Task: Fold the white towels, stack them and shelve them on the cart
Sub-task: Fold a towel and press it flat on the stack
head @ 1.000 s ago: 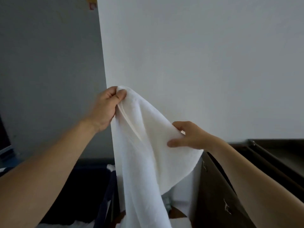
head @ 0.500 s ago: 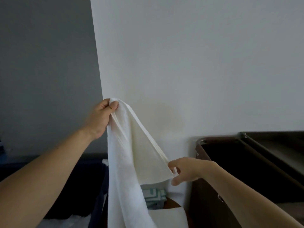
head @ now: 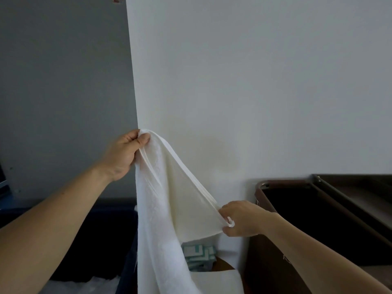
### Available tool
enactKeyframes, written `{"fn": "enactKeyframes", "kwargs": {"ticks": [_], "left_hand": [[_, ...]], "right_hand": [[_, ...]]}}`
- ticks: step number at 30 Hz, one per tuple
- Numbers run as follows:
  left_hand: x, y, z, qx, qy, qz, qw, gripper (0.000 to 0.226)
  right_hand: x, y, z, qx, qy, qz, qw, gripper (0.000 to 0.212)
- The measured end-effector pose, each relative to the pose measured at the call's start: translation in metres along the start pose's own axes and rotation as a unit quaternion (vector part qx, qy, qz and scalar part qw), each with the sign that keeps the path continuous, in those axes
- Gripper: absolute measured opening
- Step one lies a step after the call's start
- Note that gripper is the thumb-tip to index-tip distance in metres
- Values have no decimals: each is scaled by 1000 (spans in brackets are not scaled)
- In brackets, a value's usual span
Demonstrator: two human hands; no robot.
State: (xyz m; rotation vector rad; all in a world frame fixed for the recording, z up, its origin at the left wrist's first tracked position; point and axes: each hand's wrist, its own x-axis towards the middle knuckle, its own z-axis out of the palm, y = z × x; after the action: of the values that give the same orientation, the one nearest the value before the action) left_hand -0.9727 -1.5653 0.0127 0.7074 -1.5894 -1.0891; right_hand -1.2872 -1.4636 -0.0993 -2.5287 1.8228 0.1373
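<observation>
Head view: left hand (head: 122, 154) pinches one towel (head: 161, 209) corner up high, right hand (head: 239, 218) pinches the hem lower right. Next, find the other corner and spread it.

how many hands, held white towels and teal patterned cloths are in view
hands: 2, left hand and right hand
white towel, held by both: 1
teal patterned cloth: 1
total: 4
</observation>
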Motion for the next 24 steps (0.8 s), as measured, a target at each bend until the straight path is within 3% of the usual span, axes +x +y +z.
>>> {"fn": "enactKeyframes", "kwargs": {"ticks": [5, 9, 16, 20, 22, 24], "left_hand": [[-4, 1, -13, 80, 18, 7, 997, 24], [-6, -2, -36, 189, 45, 17, 981, 25], [19, 28, -55, 220, 117, 75, 965, 28], [44, 68, -55, 159, 145, 128, 968, 17], [47, 76, -59, 132, 119, 114, 977, 17], [42, 70, -66, 159, 79, 83, 981, 17]], "right_hand": [[-16, 7, -13, 80, 38, -2, 996, 13], [-31, 27, -44, 173, 153, 53, 972, 27], [-43, 36, -167, 218, 363, 108, 899, 30], [-40, 28, -229, 264, 500, 122, 816, 18], [-33, 24, -231, 303, 487, 139, 807, 20], [-27, 23, -218, 279, 399, 178, 855, 23]]}}
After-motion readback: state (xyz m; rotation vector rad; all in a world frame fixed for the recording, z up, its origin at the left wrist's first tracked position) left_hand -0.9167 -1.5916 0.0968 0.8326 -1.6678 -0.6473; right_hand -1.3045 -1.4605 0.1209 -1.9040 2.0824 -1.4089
